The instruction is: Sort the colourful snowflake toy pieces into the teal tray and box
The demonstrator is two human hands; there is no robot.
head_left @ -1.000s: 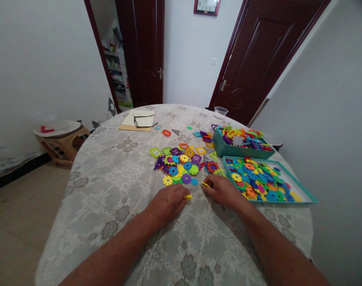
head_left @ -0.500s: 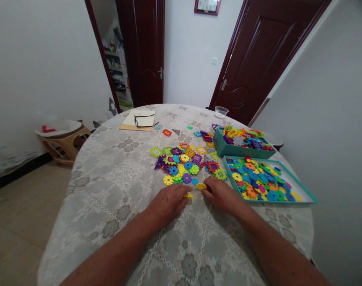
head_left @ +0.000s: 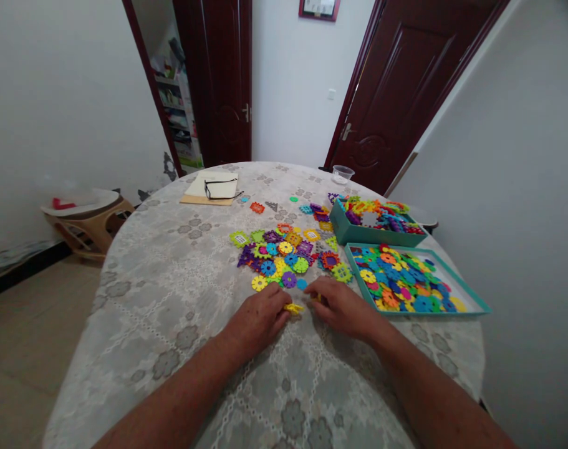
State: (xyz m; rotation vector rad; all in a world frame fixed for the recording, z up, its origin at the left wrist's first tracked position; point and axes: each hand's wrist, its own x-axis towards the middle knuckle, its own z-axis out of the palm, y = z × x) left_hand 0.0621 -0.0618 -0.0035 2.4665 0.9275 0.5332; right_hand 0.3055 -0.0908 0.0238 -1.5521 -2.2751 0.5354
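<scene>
My left hand [head_left: 258, 318] rests on the lace tablecloth [head_left: 171, 293], fingers pinched on a small yellow plastic piece [head_left: 293, 308]. My right hand [head_left: 342, 304] lies close beside it, fingers curled round another yellow piece that is mostly hidden. Just beyond both hands spreads a patch of flat coloured gear-shaped and square interlocking pieces [head_left: 284, 252].
Two teal trays of coloured pieces stand at the right: the near one [head_left: 471, 305], the far one [head_left: 346, 232]. Black glasses [head_left: 221, 187] lie on a notebook at the far side, near a clear cup [head_left: 342, 173]. A wooden stool [head_left: 90, 221] stands left, with dark doors behind.
My right hand has slid left toward my left hand, bringing its yellow piece up to the one my left hand holds. The view has shifted slightly.
</scene>
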